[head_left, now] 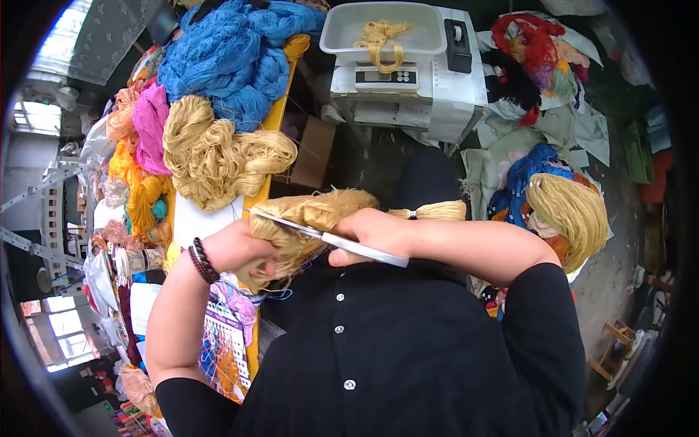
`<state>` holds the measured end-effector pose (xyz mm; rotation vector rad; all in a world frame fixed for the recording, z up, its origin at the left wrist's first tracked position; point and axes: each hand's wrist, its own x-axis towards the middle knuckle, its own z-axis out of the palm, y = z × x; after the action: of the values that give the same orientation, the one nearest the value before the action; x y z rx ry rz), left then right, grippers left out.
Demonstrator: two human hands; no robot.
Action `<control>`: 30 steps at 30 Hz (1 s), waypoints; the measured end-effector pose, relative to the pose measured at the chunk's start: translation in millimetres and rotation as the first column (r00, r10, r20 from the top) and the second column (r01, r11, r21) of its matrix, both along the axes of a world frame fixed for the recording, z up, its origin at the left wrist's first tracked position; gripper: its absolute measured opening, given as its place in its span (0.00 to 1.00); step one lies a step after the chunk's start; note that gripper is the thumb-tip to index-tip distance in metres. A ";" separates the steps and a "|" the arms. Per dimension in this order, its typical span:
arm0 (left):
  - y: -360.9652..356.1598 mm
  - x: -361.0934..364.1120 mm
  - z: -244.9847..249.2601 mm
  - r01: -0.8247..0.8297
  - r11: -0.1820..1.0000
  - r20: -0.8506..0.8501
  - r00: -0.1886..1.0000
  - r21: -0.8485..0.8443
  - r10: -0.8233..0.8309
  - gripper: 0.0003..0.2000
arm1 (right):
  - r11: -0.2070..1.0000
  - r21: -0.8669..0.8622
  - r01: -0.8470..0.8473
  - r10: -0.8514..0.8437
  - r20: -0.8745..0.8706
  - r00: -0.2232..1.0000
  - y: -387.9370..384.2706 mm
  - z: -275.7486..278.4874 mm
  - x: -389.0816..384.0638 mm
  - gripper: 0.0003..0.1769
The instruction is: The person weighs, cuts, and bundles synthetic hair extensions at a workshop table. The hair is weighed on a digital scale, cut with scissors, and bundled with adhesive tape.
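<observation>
My left hand point(246, 251), with a dark beaded bracelet on the wrist, is closed around one end of a thick golden-tan yarn hank point(331, 207); its fingers are partly blurred. Against the other end of the hank, my right hand point(368, 231) is closed on a pair of scissors point(357, 246). Their thin blade points left across the yarn, and the pale handle sticks out below my right wrist. A tied bundle of straw-coloured yarn point(437, 211) shows just beyond my right forearm.
Blue yarn point(226, 62) and beige yarn point(215, 156) are heaped on the yellow-edged table point(280, 102) at left. Ahead, a scale point(386, 77) carries a white tray point(335, 33) with yarn. More hanks, including a beige one point(575, 215), lie on the right.
</observation>
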<state>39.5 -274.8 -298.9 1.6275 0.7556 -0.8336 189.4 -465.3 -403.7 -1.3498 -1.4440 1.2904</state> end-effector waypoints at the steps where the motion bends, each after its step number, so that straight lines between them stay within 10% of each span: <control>1: 2.7 3.0 1.8 0.005 1.000 0.011 1.000 0.021 -0.005 0.09 | 0.999 -0.047 -0.023 0.025 0.042 0.999 0.8 -1.5 0.3 0.37; 6: -13.4 6.1 -1.2 0.133 0.984 -0.055 0.990 0.118 -0.127 0.12 | 0.993 0.111 0.032 -0.031 -0.011 0.999 8.9 -5.8 -10.8 0.39; 8: 0.8 -1.4 -6.4 0.094 0.984 -0.013 0.996 0.152 -0.093 0.13 | 0.972 -0.224 -0.065 0.040 -0.114 0.993 5.5 11.8 -1.3 0.38; 11: -4.6 -0.5 -3.7 0.008 0.990 -0.107 0.994 0.139 0.007 0.12 | 0.995 -0.099 -0.031 0.026 -0.054 0.998 6.9 -3.4 -3.5 0.38; 12: -8.8 3.6 -4.5 0.178 0.965 -0.156 0.976 0.191 -0.149 0.11 | 0.990 0.141 0.027 -0.028 0.005 1.000 14.3 -11.7 -10.8 0.38; 15: -5.4 -5.4 -24.4 0.309 0.925 -0.086 0.951 0.222 -0.297 0.12 | 0.990 0.138 -0.001 0.004 -0.022 1.000 17.6 -19.8 -13.8 0.39; 16: 0.2 -9.8 -23.7 0.231 0.951 -0.055 0.973 0.204 -0.225 0.11 | 0.981 -0.170 -0.092 0.070 -0.135 0.988 11.0 6.0 -4.5 0.39; 25: 10.6 -22.0 -24.7 0.137 0.967 -0.012 0.990 0.216 -0.137 0.11 | 0.919 -0.391 -0.049 -0.070 -0.283 0.957 19.5 14.6 -5.1 0.26; 30: 34.0 -49.4 2.3 -0.303 0.943 0.288 0.899 -0.137 0.331 0.17 | 0.921 -0.304 0.242 -0.272 -0.060 0.960 37.1 12.7 3.0 0.30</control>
<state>-9.9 -240.8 -296.7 1.4576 0.7241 -0.3624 192.3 -428.2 -391.0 -1.5835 -0.9915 1.4123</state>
